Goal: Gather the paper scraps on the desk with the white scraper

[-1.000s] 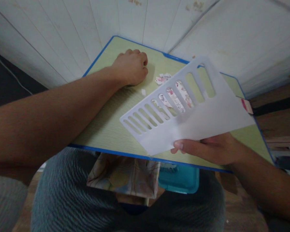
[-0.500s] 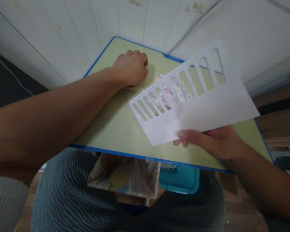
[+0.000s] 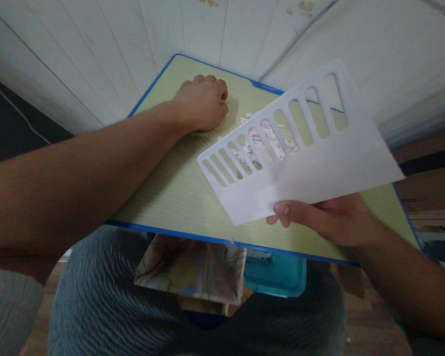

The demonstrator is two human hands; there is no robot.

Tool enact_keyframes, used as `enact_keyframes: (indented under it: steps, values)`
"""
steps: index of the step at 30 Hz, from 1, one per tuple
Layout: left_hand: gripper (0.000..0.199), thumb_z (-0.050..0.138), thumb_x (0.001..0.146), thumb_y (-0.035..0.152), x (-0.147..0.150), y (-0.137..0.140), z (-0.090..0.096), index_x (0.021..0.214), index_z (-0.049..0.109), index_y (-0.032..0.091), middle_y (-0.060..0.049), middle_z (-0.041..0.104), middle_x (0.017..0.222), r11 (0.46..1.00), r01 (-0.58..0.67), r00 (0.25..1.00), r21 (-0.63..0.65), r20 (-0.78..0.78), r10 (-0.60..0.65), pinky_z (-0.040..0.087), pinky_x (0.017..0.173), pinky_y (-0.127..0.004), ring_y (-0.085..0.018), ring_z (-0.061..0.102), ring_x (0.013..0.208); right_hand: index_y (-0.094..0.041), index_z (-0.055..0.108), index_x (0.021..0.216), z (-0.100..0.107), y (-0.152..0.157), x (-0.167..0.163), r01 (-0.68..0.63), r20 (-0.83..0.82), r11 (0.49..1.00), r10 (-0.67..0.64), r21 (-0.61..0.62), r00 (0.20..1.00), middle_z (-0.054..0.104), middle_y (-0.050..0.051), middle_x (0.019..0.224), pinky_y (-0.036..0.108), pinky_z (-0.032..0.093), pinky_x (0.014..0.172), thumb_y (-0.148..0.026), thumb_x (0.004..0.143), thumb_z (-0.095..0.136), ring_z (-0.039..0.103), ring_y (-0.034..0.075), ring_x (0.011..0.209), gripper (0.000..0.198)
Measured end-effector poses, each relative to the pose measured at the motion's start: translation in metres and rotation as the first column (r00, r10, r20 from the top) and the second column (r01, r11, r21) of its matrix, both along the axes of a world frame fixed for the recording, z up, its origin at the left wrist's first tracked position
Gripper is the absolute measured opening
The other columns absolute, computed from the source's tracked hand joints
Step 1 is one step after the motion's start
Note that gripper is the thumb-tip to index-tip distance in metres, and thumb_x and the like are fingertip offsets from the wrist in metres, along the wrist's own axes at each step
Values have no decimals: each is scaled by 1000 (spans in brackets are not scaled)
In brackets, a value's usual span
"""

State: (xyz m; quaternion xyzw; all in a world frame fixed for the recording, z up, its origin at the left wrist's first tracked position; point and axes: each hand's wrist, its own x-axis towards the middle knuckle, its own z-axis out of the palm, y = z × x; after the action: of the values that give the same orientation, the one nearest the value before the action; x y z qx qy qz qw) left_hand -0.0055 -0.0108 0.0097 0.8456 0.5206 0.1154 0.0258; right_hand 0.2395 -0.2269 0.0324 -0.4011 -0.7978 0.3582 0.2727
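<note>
My right hand [image 3: 335,217] grips a white plastic panel [image 3: 319,168] by its near edge, thumb on top. A row of rounded slots, longer toward the right, runs along the panel's far side. The panel is held tilted above the table. Torn paper scraps [image 3: 245,118], whitish with pink and purple marks, lie on the tabletop behind it and show partly through the slots. To their left, my left hand [image 3: 203,103] rests on the table with its fingers curled into a fist. Whatever is inside the fist, if anything, is hidden.
The small yellow-green table [image 3: 178,193] has a blue rim and stands against a white plank wall [image 3: 107,44]. Below its front edge, over my lap, sit a patterned fabric-like container [image 3: 189,272] and a turquoise plastic tub [image 3: 278,279]. A cable [image 3: 300,37] runs down the wall.
The panel shifts very slightly in my right hand's grip, its right corner a little farther right. My left hand stays in place.
</note>
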Motion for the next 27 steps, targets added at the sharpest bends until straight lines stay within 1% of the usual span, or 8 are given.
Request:
enact_keyframes:
  steps: [3,7,9,12,15,18,22,27]
  values:
    - [42,61,112,26,1,-5,4,150,78,28,-11,73,161,1000,-6,1000,-19,-9,6,54,129,-65,-43,64,153,-28,90,91,2,-3,-3,-68,83,993,60,95,995,88,-1,84,33,64,71,-28,105,85,82,22,73,15]
    - [44,63,113,21,3,-12,10,153,74,7,-27,69,161,1000,2,999,-24,-48,-3,54,129,-65,-50,62,155,-29,91,91,5,-5,-4,-98,84,990,89,104,992,89,-1,86,34,67,76,-27,103,86,84,23,77,14]
    - [42,60,115,19,4,-14,12,152,73,3,-28,69,159,1000,15,999,-13,-51,-15,54,128,-67,-52,63,154,-29,90,88,5,-4,-2,-32,25,999,31,31,999,86,-1,80,34,65,69,-23,103,85,81,22,70,18]
    - [42,56,116,19,4,-13,11,153,72,4,-28,68,160,1000,16,997,-16,-72,-17,54,128,-66,-51,63,155,-27,86,83,-1,1,1,144,-130,988,-149,-53,980,83,0,75,33,62,57,-23,104,85,76,20,61,21]
    - [44,56,116,21,3,-7,6,154,72,5,-26,69,160,1000,16,996,0,-86,-16,55,128,-64,-49,64,154,-24,83,83,-9,12,6,359,-378,932,-347,-40,858,82,1,74,34,60,51,-30,99,92,72,20,57,19]
    - [43,56,115,24,0,1,-2,152,76,15,-19,72,159,1000,1,1000,20,-16,-1,53,129,-57,-40,64,153,-25,79,80,-14,26,15,474,-473,880,-418,0,776,78,0,69,35,55,47,-24,92,94,69,20,55,19]
    - [44,55,112,29,-3,8,-10,149,78,25,-14,73,158,1000,3,999,28,36,-4,53,127,-58,-38,65,149,-26,75,72,-13,33,19,472,-346,882,-445,-8,826,75,1,65,37,55,48,-24,93,90,67,21,54,25]
    - [47,53,109,33,-5,11,-12,150,76,23,-16,74,156,999,26,1000,45,16,-26,55,123,-61,-40,66,145,-29,75,68,-8,31,14,402,-168,915,-402,-31,900,76,4,64,42,59,52,-41,94,91,68,24,56,33]
